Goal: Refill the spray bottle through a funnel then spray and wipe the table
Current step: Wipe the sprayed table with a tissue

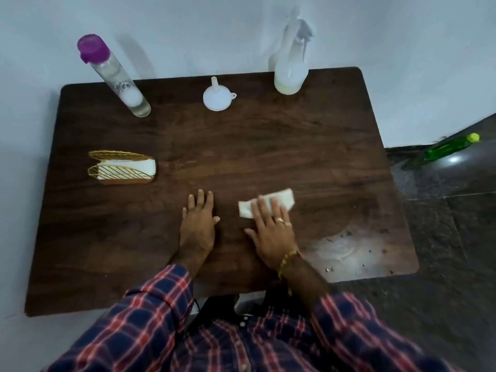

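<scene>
- head view: the tissue, a folded white sheet, lies on the table near the front edge, just right of centre; its long axis runs roughly from eight o'clock to two o'clock, the far end tipped toward the spray bottle.
- head view: the right hand rests flat on the tissue, fingers straight and slightly spread, pressing the near half of the sheet; nothing is curled round it.
- head view: the left hand lies flat on bare wood at about nine o'clock from the tissue, near it but apart, fingers straight and a little apart, holding nothing.
- head view: the relation that matters is that the wet, droplet-marked patch sits at about four o'clock from the right hand, toward the front right corner; the right hand is plainly the nearer one, so a sweep that way looks likely to be the next stroke.
- head view: the spray bottle stands at the back edge, at about twelve o'clock from the right hand, with pale liquid in its lower part; the funnel sits mouth down at the back centre, and the purple-capped bottle stands at the back left.
- head view: refilling appears finished, and wiping looks to be the step in hand.
- head view: the napkin holder sits at the left, at about ten o'clock from the left hand.
</scene>
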`<state>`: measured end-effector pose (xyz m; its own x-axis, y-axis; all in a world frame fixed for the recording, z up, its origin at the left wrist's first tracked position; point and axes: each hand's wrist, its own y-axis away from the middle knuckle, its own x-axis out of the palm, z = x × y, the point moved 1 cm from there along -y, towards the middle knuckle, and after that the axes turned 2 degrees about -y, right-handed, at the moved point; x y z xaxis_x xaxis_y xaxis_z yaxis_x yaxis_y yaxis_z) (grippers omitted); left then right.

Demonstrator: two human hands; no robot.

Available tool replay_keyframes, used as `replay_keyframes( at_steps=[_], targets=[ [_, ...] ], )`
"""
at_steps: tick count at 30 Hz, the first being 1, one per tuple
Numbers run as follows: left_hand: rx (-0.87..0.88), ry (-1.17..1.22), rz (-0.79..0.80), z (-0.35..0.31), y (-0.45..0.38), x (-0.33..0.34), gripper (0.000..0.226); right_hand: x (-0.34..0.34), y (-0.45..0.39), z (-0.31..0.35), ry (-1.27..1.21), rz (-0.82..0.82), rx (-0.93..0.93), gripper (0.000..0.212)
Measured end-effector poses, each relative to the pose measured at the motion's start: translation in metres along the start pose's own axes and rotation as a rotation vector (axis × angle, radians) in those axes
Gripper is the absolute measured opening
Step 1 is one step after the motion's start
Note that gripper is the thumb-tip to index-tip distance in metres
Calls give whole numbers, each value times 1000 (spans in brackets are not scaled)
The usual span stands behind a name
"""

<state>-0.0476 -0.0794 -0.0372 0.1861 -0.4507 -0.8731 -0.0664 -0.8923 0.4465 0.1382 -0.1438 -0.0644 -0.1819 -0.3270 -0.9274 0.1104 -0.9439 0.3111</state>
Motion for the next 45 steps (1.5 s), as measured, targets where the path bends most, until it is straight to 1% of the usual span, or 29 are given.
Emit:
replay_keyframes(
  at_steps=[2,4,5,6,8,11,13,14,16,18,19,20,21,23,25,26,27,28,29,32,33,34,35,37,39,40,41,43,45],
  targets=[
    [40,0,-10,1,11,8,66,-2,1,-32,-12,-87,174,69],
    [68,-23,-4,2,18,15,63,-17,-24,-55,-70,-163,392,70],
    [81,-35,-11,2,21,18,62,-25,-37,-60,-91,-180,442,70],
    [89,-41,-14,1,23,19,61,-28,-46,-59,-89,-192,443,70],
    [94,-37,-8,0,26,20,62,-21,-47,-39,-72,-127,309,70],
    [120,-56,-9,8,31,21,65,9,8,5,-33,-71,75,68],
    [123,-51,-18,21,38,22,64,23,47,8,15,-72,38,67],
    [113,-35,-23,30,43,23,63,26,60,0,33,-84,85,66],
    [93,-19,-35,48,54,27,62,25,68,-26,-2,-140,302,66],
    [87,-23,-50,59,63,31,60,15,54,-40,-82,-169,501,70],
    [88,-23,-57,61,66,32,58,11,43,-35,-118,-177,536,72],
    [90,-18,-63,62,68,32,56,10,33,-22,-134,-183,511,73],
    [92,-8,-69,61,69,31,55,13,25,-1,-125,-181,434,72],
    [87,7,-82,61,69,29,53,25,19,54,-68,-155,184,68],
    [70,15,-102,70,68,25,53,41,31,108,16,-87,-85,66],
    [64,22,-110,75,68,24,53,46,38,120,49,-51,-169,66],
    [58,31,-117,80,68,22,53,48,43,120,70,-33,-200,65],
    [40,47,-126,88,68,20,52,46,42,112,75,-46,-181,63],
    [19,65,-132,95,68,18,52,44,39,98,76,-90,-101,61],
    [-44,117,-150,111,69,15,51,26,11,50,-22,-121,262,61],
    [-66,138,-152,114,69,14,51,18,-2,46,-70,-122,334,63],
    [-86,159,-154,116,68,14,51,12,-14,52,-93,-135,346,64],
    [-102,176,-158,117,68,13,51,10,-24,65,-77,-133,293,65],
    [-117,199,-172,117,66,10,51,19,-30,107,-4,-105,38,64],
    [-112,213,-184,121,61,5,51,35,-15,152,48,-44,-233,63],
    [-106,221,-194,124,58,2,52,40,-2,167,65,4,-312,62],
    [-103,232,-202,127,55,-2,52,43,8,173,73,37,-350,62],
    [-114,254,-192,133,48,-8,53,43,8,157,56,-1,-328,59],
    [-137,236,-126,138,43,-11,59,34,-16,129,37,-46,-152,58]
  ],
)
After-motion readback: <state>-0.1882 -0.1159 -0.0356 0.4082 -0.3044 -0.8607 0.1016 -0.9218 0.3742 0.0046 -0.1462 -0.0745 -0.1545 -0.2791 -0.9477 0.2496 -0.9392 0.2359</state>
